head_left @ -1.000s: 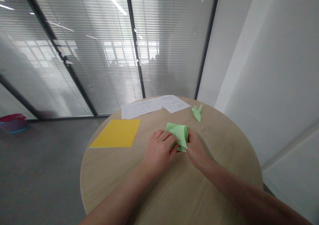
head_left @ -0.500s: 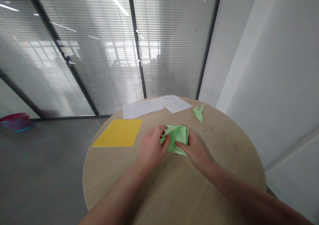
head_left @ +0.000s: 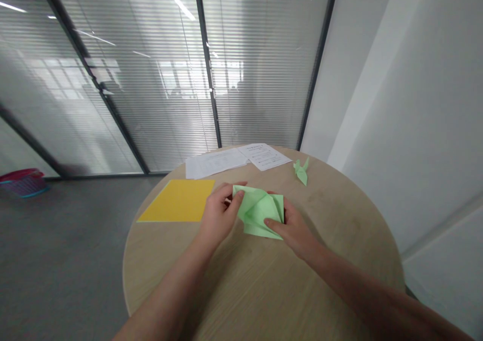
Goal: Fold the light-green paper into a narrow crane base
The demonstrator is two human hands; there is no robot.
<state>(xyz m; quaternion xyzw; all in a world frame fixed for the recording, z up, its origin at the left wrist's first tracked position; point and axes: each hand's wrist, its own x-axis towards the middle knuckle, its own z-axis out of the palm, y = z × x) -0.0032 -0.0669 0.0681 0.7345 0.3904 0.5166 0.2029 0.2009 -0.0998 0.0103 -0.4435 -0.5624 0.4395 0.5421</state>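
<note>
A creased light green sheet of origami paper (head_left: 260, 211) is held between both hands over the table. My left hand (head_left: 221, 207) pinches its upper left corner, thumb on the front and fingers behind. At the right edge my right hand (head_left: 292, 225) grips the paper, with the thumb pressed on the lower part and the other fingers mostly hidden behind. The paper is partly unfolded, with a raised flap and diagonal creases across its middle.
Yellow paper (head_left: 177, 201) lies to the left on the round wooden table (head_left: 302, 290). White sheets (head_left: 215, 162) and a printed page (head_left: 264, 156) lie at the far edge. A folded green origami figure (head_left: 301, 172) rests to their right. A basket (head_left: 24, 182) stands on the floor.
My left hand has moved left, drawing the paper's upper left corner outward. The green paper is spread wider and its inner folds show more. My right hand has stayed nearly in place.
</note>
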